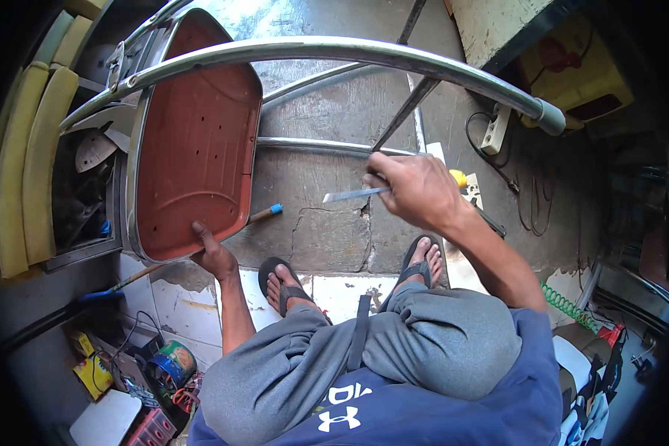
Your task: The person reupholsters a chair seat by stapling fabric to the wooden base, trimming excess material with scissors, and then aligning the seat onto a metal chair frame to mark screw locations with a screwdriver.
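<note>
A metal chair frame of chromed tubes (312, 49) lies before me, with a red metal seat pan (193, 149) tilted up on its left side. My left hand (217, 254) grips the pan's lower edge, thumb on the red face and the other fingers hidden behind. My right hand (416, 189) is closed round a flat metal blade (353, 195) with a slanted tip pointing left toward the pan, apart from it. A yellow knob (459, 178) shows just past the fist, in line with the blade; whether it is the tool's handle I cannot tell.
Left stand yellow foam strips (41, 163); a blue-tipped stick (267, 213) pokes out by the pan. A power strip (496, 130) and yellow box (580, 82) are at far right. A green coiled hose (569, 305) is near right, a paint can (175, 363) near left.
</note>
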Demonstrator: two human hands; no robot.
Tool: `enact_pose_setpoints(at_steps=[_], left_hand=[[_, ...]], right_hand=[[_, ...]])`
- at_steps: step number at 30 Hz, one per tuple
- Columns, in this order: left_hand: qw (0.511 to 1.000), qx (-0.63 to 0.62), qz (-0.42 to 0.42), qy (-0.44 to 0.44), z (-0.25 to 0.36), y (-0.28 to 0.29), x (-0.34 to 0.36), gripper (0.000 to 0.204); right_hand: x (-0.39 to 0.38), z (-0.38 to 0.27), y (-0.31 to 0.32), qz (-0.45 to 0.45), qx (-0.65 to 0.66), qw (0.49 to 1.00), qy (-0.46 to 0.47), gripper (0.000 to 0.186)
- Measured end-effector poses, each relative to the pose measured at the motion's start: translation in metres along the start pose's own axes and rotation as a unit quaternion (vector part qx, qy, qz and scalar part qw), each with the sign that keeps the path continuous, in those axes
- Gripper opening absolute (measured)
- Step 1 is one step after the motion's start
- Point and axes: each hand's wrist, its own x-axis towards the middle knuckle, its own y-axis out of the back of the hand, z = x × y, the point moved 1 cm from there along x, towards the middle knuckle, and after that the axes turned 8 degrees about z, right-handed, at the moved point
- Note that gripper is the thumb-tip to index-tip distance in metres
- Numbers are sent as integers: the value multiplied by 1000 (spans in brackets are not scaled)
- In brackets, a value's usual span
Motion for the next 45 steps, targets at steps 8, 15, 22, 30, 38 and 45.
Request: enact_pose_setpoints(at_steps=[8,15,22,30,38,45], left_hand=[[988,-40,-152,5,5,22,2,60],[972,-21,-234,-8,59,12,7,56],[951,-75,-299,2,34,33,27,79],[920,-197,-311,132,67,21,34,88],[957,-43,-283,-47,79,26,44,61],[891,284,-169,-312,120,10,21,63]], right_hand=[[-41,155,-196,193,4,960,-202,25],[-29,165,-210,158,-28,961,-223,21],[-10,116,-203,101,126,965,-206,26],[51,-71,-144,34,495,868,36,30],[68,-137,-163,168,604,770,118,25],[64,-136,-150,123,600,783,103,19]])
